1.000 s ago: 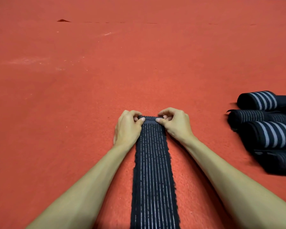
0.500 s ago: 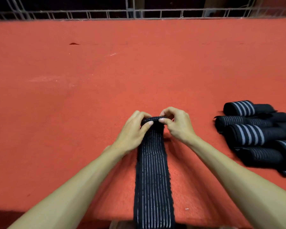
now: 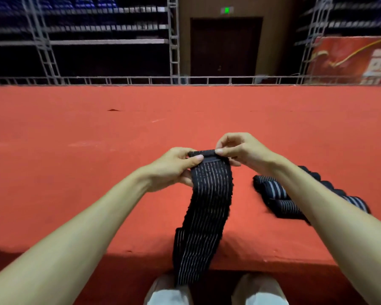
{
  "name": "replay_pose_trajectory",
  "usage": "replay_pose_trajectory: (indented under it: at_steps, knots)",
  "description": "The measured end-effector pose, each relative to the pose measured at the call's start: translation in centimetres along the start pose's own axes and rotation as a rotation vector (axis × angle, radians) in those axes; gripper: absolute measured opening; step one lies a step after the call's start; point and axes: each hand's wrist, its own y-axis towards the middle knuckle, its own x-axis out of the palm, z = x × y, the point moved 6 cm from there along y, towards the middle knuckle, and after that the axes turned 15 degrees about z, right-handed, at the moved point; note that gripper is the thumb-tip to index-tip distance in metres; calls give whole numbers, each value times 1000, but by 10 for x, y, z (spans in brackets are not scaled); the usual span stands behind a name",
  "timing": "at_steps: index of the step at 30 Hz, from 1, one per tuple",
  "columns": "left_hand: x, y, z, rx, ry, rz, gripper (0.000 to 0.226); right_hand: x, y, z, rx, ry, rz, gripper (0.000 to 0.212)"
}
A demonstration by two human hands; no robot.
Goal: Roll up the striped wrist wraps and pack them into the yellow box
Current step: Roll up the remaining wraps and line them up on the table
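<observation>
A long black wrist wrap with thin white stripes point(image 3: 207, 208) hangs from both hands above the red carpeted platform point(image 3: 97, 172). My left hand point(image 3: 174, 168) pinches its left top corner. My right hand point(image 3: 240, 150) pinches the right top corner, where the end is folded over into a short first turn. The wrap's lower end drapes over the platform's front edge toward my knees. A pile of several rolled striped wraps point(image 3: 275, 194) lies on the carpet to the right, partly hidden by my right forearm. No yellow box is in view.
The platform's front edge point(image 3: 273, 263) runs across the bottom of the view, with my knees point(image 3: 169, 293) below it. A low metal rail point(image 3: 119, 81) lines the far edge. Behind it stand truss frames, a dark door and a red banner point(image 3: 350, 60).
Both hands have lifted the wrap's top end off the carpet, so the wrap now hangs instead of lying flat. My view has tilted up, revealing the rail and the hall behind.
</observation>
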Motion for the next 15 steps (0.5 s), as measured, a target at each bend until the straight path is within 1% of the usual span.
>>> replay_pose_trajectory:
  at_steps: [1, 3, 6, 8, 12, 13, 15]
  knots:
    - [6, -10, 8, -46, -81, -59, 19, -2, -10, -9, 42, 80, -63, 9]
    - [10, -21, 22, -93, -225, -121, 25, -7, -23, -24, 81, 205, -153, 13]
    - [13, -22, 34, -98, -341, -169, 37, -14, -29, -36, 74, 309, -190, 17]
    - [15, -16, 26, -105, -273, -138, 32, -16, -25, -27, 96, 279, -134, 15]
    - [16, 4, -26, -62, 162, 97, 18, -7, -17, 37, 216, 72, -10, 11]
    - [17, 9, -39, -47, 195, 144, 15, -4, -15, 55, 241, 61, 8, 10]
    - [17, 20, -55, -1, 181, 209, 16, -3, -8, 82, 266, 81, 64, 10]
